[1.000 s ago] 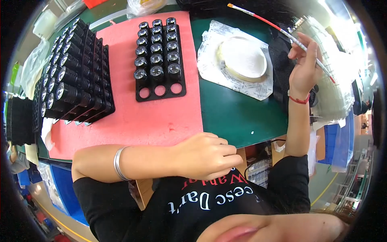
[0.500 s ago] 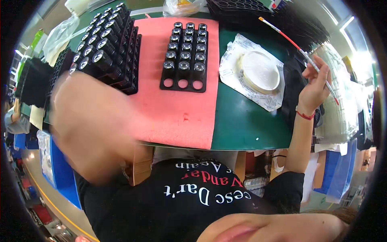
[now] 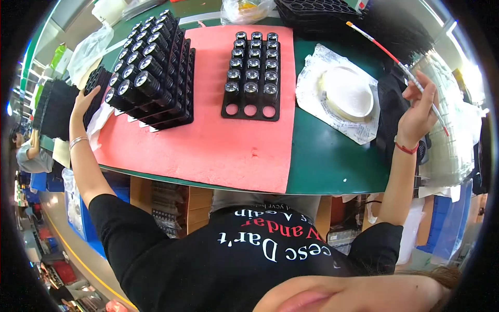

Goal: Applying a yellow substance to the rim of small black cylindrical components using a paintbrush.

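Observation:
My left hand (image 3: 84,100) is at the near end of a black perforated tray (image 3: 96,83), at the far left of the table. Its thumb is apart from the fingers, and it seems to grip the tray's edge; some fingers are hidden. My right hand (image 3: 419,112) is raised on the right, closed around a thin red-and-white brush-like stick (image 3: 384,48) with an orange tip. Black cylinders with clear lens tops (image 3: 252,63) stand in rows in a black tray (image 3: 240,117), whose nearest row of holes holds none. Stacked trays of similar cylinders (image 3: 145,78) stand left of it.
A pink mat (image 3: 208,156) covers part of the green table (image 3: 322,166). A round dish with white contents (image 3: 349,96) sits on printed paper (image 3: 312,67). More black trays (image 3: 312,8) and dark bristly bundles (image 3: 52,109) lie around. A person (image 3: 34,156) is at the far left.
My left hand has swept from in front of the stacked trays out to the far-left black tray. My right hand still holds the stick. The whole view has shifted slightly.

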Motion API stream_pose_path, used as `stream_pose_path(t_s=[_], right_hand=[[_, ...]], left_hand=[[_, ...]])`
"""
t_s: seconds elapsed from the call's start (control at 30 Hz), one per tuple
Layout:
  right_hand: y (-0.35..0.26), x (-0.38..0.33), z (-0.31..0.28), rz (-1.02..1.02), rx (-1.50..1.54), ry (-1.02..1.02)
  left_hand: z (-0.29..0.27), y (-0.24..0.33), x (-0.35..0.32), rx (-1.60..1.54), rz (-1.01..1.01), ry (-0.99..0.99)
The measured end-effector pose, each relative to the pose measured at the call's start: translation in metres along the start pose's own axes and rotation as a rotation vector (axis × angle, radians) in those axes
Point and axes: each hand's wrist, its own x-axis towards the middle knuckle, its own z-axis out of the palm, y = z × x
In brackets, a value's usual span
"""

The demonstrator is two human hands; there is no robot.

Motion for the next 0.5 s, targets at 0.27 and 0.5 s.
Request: stream_pose_path(t_s=[0.27,0.5], right_hand=[[0.0,0.0,0.002,0.003,0.028,-0.009],[0.001,0.001,-0.002,-0.034,0.062,-0.018]], left_hand=[[-0.013,-0.012,0.011,-0.014,0.033,0.033],[-0.066,0.058,0.001,0.166,-0.159,0.417]])
